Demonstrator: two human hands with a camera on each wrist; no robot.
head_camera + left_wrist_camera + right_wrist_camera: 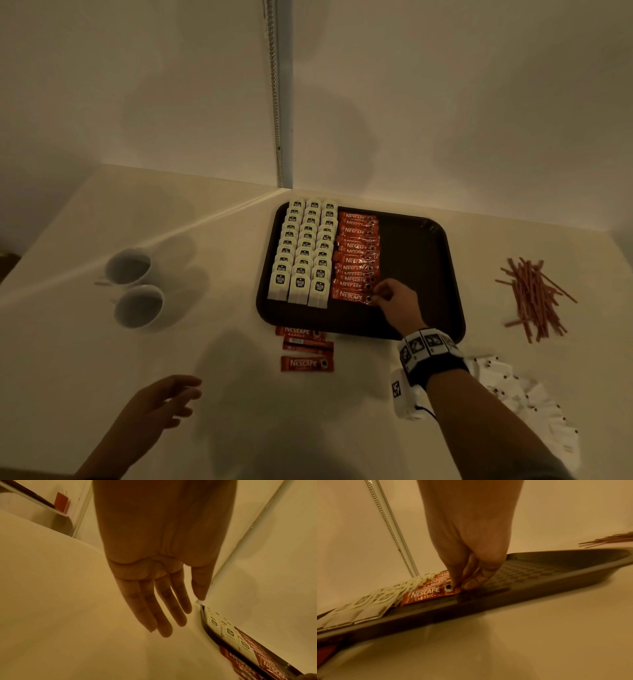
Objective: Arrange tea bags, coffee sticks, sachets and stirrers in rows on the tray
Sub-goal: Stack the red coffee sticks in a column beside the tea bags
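A dark tray [421, 308] [539, 577] holds three rows of white tea bags [305, 253] [361, 605] on its left, with a column of red coffee sticks [358, 253] beside them. My right hand [394, 298] [464, 584] pinches the right end of the nearest coffee stick [349, 296] [426, 594], which lies flat on the tray. Three loose coffee sticks [305, 347] lie on the table just in front of the tray. My left hand [161, 404] [159, 608] hovers open over the table, fingers straight and holding nothing.
Reddish stirrers [534, 298] [607, 539] lie in a heap right of the tray. White sachets [534, 404] are piled near my right forearm. Two white cups [137, 291] stand at the left. Walls meet in a corner behind the tray.
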